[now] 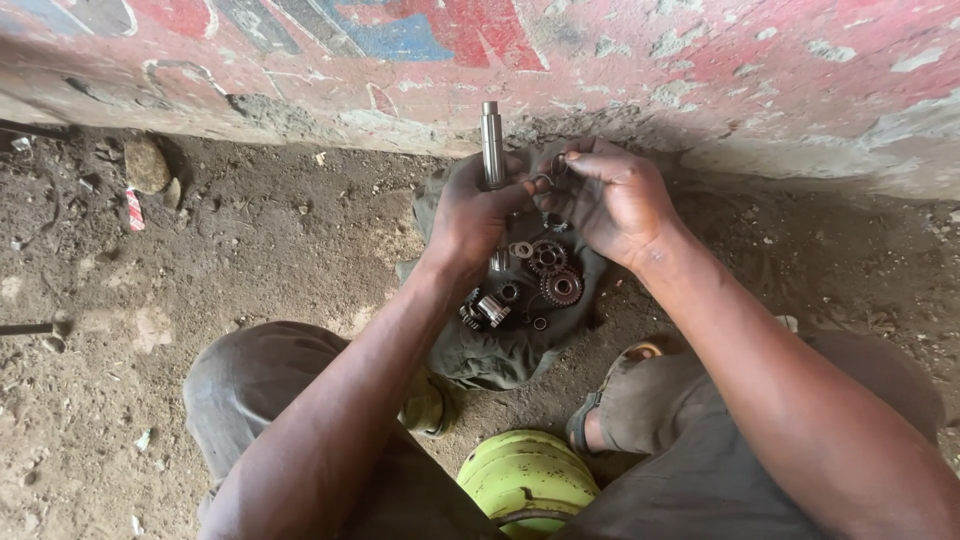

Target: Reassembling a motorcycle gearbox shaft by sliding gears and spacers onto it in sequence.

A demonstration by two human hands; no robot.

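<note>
My left hand (472,210) grips a steel shaft (491,140) upright, its top end sticking out above my fist. Close beside it, my right hand (607,195) pinches a small metal ring (541,183) at its fingertips, almost touching the left hand. Below both hands a dark green cloth (500,355) lies on the dirt. On it rest two toothed gears (555,275), a washer (521,249), a short splined piece (490,309) and other small parts.
A painted, chipped concrete wall (700,80) runs across the top. A green plastic container (527,478) sits between my knees. A stone (146,164) and a small red-white wrapper (134,210) lie at left; a metal rod (35,328) rests at the far left.
</note>
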